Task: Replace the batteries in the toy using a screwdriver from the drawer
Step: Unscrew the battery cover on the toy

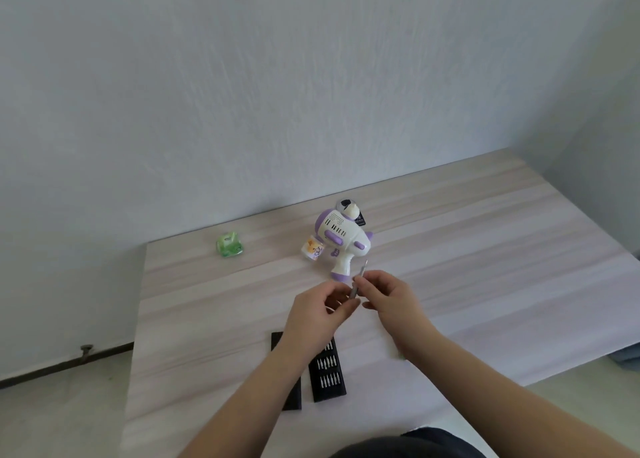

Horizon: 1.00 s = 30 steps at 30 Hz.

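Table (485, 249) pale wood-grain, against white wall (242, 94); right hand (391, 295) grip pinching screwdriver (358, 281), left hand (318, 308) grip unclear.

A green packet (229, 246) lies (alone) on the table (485, 249).

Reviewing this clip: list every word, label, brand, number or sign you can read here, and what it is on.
None can be read.
Green pack: a white label with print, too blurred to read.
Small cup beside the toy: a cartoon picture, any lettering too small to tell.
Black tag behind the toy: pale marks, too small to read.
Bit case: no visible text.
Screwdriver: no visible marking.
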Available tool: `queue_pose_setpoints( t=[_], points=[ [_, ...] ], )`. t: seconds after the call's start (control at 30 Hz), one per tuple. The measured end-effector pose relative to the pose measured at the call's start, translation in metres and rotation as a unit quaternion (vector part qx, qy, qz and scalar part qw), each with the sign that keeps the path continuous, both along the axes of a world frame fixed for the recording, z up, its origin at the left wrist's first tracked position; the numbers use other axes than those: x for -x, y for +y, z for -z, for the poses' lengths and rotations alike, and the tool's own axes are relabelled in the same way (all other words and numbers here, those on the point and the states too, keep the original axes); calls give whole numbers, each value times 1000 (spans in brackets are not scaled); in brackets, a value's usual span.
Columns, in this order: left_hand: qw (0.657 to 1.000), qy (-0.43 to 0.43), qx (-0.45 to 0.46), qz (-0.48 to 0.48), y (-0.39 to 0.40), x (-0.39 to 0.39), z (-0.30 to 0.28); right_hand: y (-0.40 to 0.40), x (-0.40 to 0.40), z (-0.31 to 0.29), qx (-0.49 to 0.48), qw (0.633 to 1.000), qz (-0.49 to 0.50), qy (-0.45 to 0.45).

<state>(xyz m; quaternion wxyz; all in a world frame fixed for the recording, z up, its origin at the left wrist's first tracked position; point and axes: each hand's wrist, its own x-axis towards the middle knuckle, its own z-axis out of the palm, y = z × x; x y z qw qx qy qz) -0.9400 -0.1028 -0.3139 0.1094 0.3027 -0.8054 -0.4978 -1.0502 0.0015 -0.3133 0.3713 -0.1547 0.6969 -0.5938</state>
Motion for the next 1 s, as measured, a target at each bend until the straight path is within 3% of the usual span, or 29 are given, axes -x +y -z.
queue_pose_setpoints(
  t=[0.43,0.67,0.77,0.9,1.0],
  points=[
    [990,-66,90,-87,-57,113,40,-1,90,27,4,995,42,-90],
    [961,-138,230,-63,-95,182,61,-14,112,28,-12,991,29,-133],
    [934,-226,271,-50,-109,203,71,-19,120,27,-27,991,14,-132],
    [901,-362,232,-62,-124,219,80,-21,127,28,-41,991,1,-125],
    [903,-385,175,-79,-131,223,87,-20,132,31,-52,991,-4,-126]
  ],
)
